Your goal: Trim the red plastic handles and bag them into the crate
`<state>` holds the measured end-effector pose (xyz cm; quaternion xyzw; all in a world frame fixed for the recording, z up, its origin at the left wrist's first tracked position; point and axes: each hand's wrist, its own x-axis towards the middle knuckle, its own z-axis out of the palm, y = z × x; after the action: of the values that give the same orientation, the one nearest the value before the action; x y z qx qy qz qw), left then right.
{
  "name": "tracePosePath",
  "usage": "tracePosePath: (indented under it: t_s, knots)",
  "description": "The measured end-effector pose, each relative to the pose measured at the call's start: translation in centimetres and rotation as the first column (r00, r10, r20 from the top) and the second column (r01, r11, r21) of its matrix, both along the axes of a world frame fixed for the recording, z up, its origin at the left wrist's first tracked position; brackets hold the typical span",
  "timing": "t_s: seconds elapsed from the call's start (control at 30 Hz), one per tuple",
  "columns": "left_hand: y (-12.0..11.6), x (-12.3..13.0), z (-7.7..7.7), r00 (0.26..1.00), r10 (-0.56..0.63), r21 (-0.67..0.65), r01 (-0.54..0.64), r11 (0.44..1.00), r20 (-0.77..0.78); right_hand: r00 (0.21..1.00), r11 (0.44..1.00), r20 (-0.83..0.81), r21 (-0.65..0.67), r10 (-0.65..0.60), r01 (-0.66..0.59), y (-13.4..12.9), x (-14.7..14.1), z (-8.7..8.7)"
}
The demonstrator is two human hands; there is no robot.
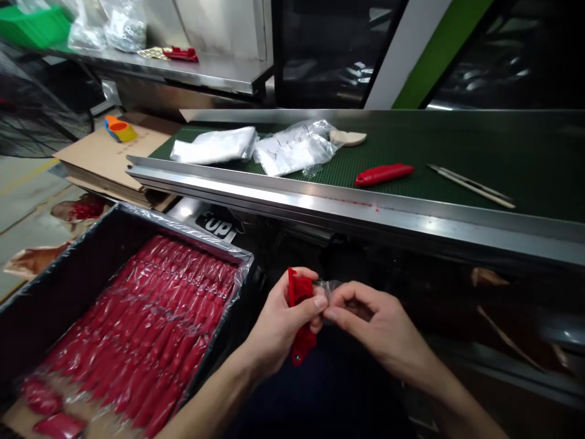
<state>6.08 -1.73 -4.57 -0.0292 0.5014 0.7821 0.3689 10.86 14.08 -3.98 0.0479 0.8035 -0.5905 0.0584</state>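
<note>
Your left hand (278, 326) closes around the red plastic piece (304, 344), its long axis running away from you; your right hand (379, 323) pinches clear plastic film (329, 286) (just beside the left hand, nearly touching).

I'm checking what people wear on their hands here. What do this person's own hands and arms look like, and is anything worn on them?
The left hand and right hand are bare, with no gloves. The left forearm and right forearm are bare too, with no sleeve in view. No ring, watch or bracelet shows on either arm.
</note>
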Motion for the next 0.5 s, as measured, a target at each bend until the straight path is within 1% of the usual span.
tracePosePath:
  t_s: [0.07,0.13,0.2,0.27,0.3,0.33,0.37,0.43,0.47,0.5]
  knots:
    - [0.2,0.1,-0.2,0.997,-0.023,-0.078,0.017,0.997,-0.070,0.997,0.997,-0.026,0.029,-0.072,0.072,0.3,0.5,-0.7]
    - [0.7,0.1,-0.6,0.985,-0.004,-0.207,-0.033,0.978,-0.174,0.979,0.976,-0.079,0.093,-0.189,0.196,0.5,1.0,-1.4]
    - [1.3,0.1,-0.9,0.963,0.016,-0.296,-0.099,0.950,-0.269,0.949,0.936,-0.147,0.178,-0.279,0.303,0.7,1.4,-1.9]
    - [1.8,0.1,-1.1,0.937,0.009,-0.361,-0.144,0.921,-0.350,0.936,0.910,-0.203,0.247,-0.287,0.333,0.8,1.7,-1.9]
    - [1.9,0.2,-1.2,0.915,-0.020,-0.405,-0.159,0.900,-0.404,0.936,0.905,-0.224,0.272,-0.272,0.328,0.9,1.7,-1.7]
    - [2.0,0.3,-1.3,0.881,-0.076,-0.457,-0.167,0.874,-0.468,0.937,0.902,-0.242,0.293,-0.250,0.317,1.0,1.8,-1.3]
    - [2.0,0.4,-1.4,0.827,-0.159,-0.506,-0.166,0.847,-0.539,0.942,0.905,-0.250,0.306,-0.224,0.296,1.0,1.7,-0.8]
    - [1.9,0.8,-1.6,0.672,-0.343,-0.572,-0.147,0.807,-0.657,0.970,0.931,-0.209,0.312,-0.127,0.189,1.1,1.7,0.4]
    - [1.9,1.0,-1.7,0.596,-0.409,-0.584,-0.126,0.802,-0.691,0.981,0.945,-0.186,0.307,-0.057,0.113,1.1,1.6,1.0]
    - [1.8,1.1,-1.8,0.552,-0.437,-0.579,-0.103,0.809,-0.710,0.983,0.953,-0.181,0.300,0.009,0.046,1.1,1.7,1.5]
